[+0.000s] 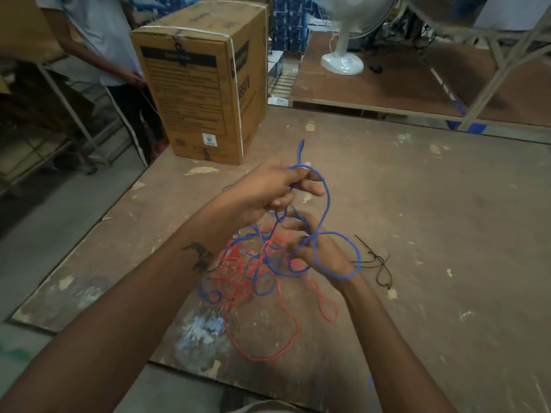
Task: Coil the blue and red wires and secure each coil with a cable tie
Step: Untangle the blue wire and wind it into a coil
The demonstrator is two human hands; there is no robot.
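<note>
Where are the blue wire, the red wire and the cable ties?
blue wire [343,234], head view, loop over right wrist.
red wire [268,357], head view, bottom of near loop.
cable ties [384,271], head view, dark strands on board.

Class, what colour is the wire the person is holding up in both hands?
Blue: the blue wire runs between left hand and right hand, clearest in the head view.

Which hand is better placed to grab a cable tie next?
Probably the right hand: the cable ties lie just to its right on the board, though a blue wire loop hangs over it. The left hand is farther away.
</note>
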